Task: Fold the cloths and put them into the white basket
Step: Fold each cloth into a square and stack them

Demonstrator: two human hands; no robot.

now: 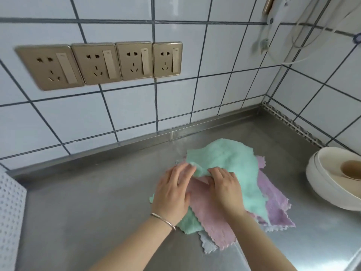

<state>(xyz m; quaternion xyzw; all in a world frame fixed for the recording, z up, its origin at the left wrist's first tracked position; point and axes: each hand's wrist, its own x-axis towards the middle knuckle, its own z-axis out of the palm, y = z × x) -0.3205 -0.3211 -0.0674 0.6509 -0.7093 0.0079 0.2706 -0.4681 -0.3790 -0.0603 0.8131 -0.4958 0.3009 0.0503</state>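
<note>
pinching the near-left edge of the mint green cloth (230, 165), both of your hands sat right on the pile in the lower middle of the frame. your left hand (172, 192) had its fingers curled onto the bunched green corner, palm lying over the pink cloth (207, 218); your right hand (226, 188) gripped the same green edge just beside it, knuckles up. so the cloth to be folded lay directly under and beyond your fingers, spreading away from you toward the upper right, its long run going from the wall side down toward the lower right. neither hand was nearer; they were almost touching on the one edge.

the green cloth was fluffy, with a ragged, wavy rim, draped loosely over the others. under it lay the pink cloth, a lilac cloth (277, 208) poking out to the right, and a pale grey cloth (208, 245) showing only a scalloped corner at the bottom. all were soft, limp and unfolded, by the look of it.

the white basket (9, 212), perforated plastic, was only a sliver at the left edge of the frame, well apart from the pile across the bare steel counter (97, 192). cream bowls (332, 180) were stacked at the right edge, near the lilac cloth.
</note>
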